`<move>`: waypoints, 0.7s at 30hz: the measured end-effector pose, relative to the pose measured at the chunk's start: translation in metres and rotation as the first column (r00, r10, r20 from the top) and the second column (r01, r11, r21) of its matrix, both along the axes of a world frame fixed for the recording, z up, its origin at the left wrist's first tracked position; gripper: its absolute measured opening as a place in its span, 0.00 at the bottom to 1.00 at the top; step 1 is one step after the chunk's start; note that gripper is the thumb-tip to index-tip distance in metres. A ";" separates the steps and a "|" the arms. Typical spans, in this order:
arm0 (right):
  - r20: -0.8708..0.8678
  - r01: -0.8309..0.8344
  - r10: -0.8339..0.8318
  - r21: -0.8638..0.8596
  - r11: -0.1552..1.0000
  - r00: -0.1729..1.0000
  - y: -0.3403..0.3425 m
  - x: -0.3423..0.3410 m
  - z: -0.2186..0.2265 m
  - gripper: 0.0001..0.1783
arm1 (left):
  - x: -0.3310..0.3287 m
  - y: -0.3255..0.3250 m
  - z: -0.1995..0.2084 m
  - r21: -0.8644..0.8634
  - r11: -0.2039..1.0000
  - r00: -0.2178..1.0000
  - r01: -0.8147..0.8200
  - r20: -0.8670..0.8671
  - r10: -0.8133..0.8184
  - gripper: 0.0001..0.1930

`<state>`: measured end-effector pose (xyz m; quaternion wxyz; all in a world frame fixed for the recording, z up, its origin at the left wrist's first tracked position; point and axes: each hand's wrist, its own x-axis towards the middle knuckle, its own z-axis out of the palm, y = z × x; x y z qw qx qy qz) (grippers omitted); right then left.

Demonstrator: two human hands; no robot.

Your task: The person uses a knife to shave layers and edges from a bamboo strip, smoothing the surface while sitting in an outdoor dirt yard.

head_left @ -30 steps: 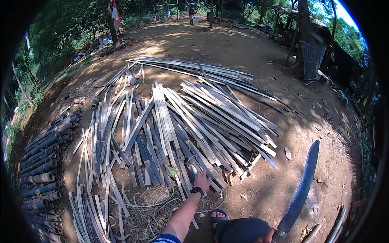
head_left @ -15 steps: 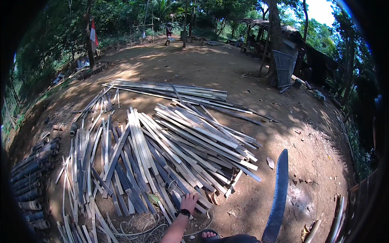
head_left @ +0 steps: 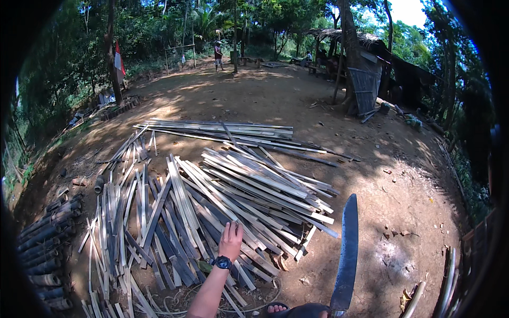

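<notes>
Your left grip (head_left: 230, 244), loosely curled, is over the slats (head_left: 260, 185) on the ground (head_left: 371, 169), its hold unclear; your right grip (head_left: 324, 314), barely in view, clasps the upright machete (head_left: 346, 254).

Bamboo strips (head_left: 268, 185): long, split, pale and dark, overlapping in a loose fan.
Machete (head_left: 346, 254): broad dark blade, tip pointing forward, right of the strips.

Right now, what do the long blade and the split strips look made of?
Blade: probably steel, dull and dark, with a paler edge. Strips: likely bamboo, seemingly unvarnished, from their pale faces beside darker ones; grain too small to confirm.
</notes>
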<state>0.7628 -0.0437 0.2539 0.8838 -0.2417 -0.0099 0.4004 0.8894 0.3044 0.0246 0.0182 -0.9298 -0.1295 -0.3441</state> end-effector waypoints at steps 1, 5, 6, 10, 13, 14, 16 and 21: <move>-0.004 -0.009 0.009 0.003 1.000 1.000 0.002 -0.002 0.002 0.14 | -0.011 0.007 0.026 -0.072 0.995 0.996 -0.068 0.052 0.072 0.22; 0.032 -0.023 0.023 -0.004 1.000 0.999 0.010 -0.011 0.009 0.12 | -0.057 0.052 0.104 -0.022 0.972 0.935 -0.233 0.271 0.230 0.15; 0.031 -0.042 0.041 0.009 0.999 0.999 0.010 -0.013 0.008 0.12 | -0.069 0.060 0.122 0.008 0.964 0.919 -0.264 0.306 0.250 0.14; 0.036 -0.019 0.019 -0.001 1.000 0.999 0.008 -0.019 0.006 0.11 | -0.109 0.038 0.222 0.058 0.942 0.812 -0.331 0.525 0.253 0.14; 0.042 -0.038 0.039 -0.018 0.999 0.998 0.007 -0.026 0.004 0.10 | -0.169 -0.001 0.302 -0.022 0.920 0.659 -0.392 0.691 0.297 0.12; 0.011 -0.029 0.029 -0.001 1.000 1.000 0.005 -0.028 0.005 0.09 | -0.191 -0.009 0.317 -0.069 0.941 0.594 -0.330 0.760 0.264 0.12; 0.083 -0.107 0.098 0.120 0.987 0.992 0.003 -0.019 -0.015 0.08 | -0.239 -0.015 0.335 -0.102 0.983 0.433 -0.151 0.887 0.158 0.12; 0.133 -0.079 0.069 0.072 0.994 0.989 0.003 -0.028 -0.014 0.06 | -0.342 -0.042 0.344 -0.164 0.986 0.011 0.041 0.986 0.164 0.14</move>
